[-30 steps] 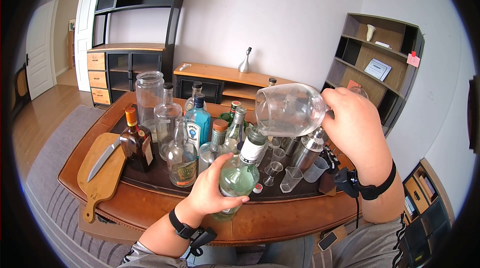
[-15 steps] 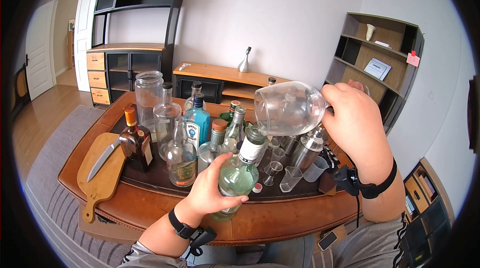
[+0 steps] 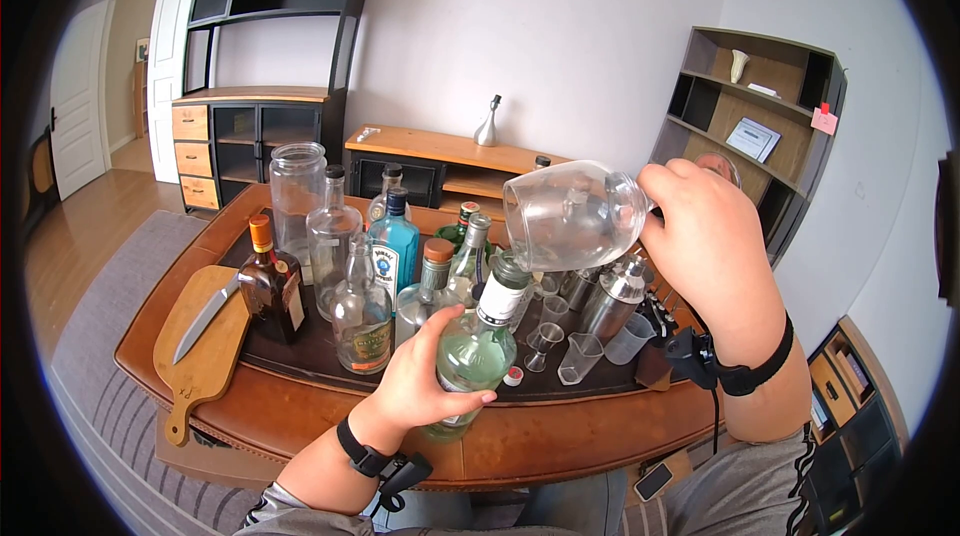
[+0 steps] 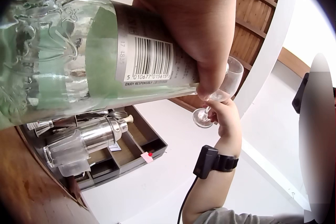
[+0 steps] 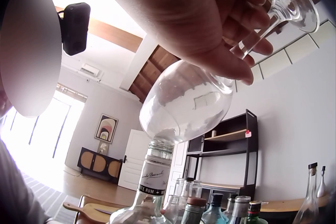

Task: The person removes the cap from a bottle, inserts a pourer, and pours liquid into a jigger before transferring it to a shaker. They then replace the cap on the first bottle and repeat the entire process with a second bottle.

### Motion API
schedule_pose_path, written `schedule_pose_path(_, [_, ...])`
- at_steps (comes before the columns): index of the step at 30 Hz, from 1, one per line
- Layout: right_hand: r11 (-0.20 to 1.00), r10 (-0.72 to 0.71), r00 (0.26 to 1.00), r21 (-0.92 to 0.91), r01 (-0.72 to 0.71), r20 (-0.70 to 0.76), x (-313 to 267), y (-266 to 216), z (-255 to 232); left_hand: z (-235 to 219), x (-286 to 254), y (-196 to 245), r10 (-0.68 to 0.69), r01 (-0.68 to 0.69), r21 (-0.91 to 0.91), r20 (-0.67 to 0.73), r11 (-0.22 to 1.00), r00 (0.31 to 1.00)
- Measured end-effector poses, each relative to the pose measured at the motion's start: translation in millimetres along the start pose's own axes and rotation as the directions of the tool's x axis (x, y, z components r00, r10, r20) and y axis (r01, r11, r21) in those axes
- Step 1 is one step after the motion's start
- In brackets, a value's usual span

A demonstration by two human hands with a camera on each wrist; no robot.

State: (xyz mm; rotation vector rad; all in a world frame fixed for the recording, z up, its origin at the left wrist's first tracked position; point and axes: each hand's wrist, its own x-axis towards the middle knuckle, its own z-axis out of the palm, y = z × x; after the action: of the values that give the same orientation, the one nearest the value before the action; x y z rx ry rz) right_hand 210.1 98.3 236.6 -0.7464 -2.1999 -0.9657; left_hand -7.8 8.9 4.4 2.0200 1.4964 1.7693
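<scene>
My left hand [image 3: 412,388] grips a pale green glass rum bottle [image 3: 478,354] round its body, above the near edge of the table. The bottle leans slightly, its white neck label facing up; in the left wrist view a barcode label [image 4: 152,58] shows beneath the thumb. A stemmed wine glass [image 3: 575,216] lies sideways in the air, its mouth towards the left. My right hand [image 3: 712,231] holds it by the stem, the foot [image 5: 294,3] sticking out past the fingers. In the right wrist view the bottle's open mouth [image 5: 160,148] meets the underside of the bowl near its rim.
Several bottles stand at the left and centre, among them a blue one [image 3: 397,241] and a dark brown one [image 3: 272,286]. A knife [image 3: 205,321] rests on a wooden board [image 3: 205,381]. To the right are a steel shaker [image 3: 612,304], a jigger [image 3: 543,346] and small beakers [image 3: 580,360].
The wine glass has shifted slightly to the left and turned a little in my right hand. My left hand and the bottle have barely moved.
</scene>
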Motion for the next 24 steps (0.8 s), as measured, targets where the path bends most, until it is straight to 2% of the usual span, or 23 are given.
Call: schedule_pose_path(24, [0.999,-0.028,0.995,-0.034,0.025,-0.091,2.3,-5.5,0.4,-1.2,0.2,2.9,0.011,-0.011,0.028,-0.003,1.000,1.000])
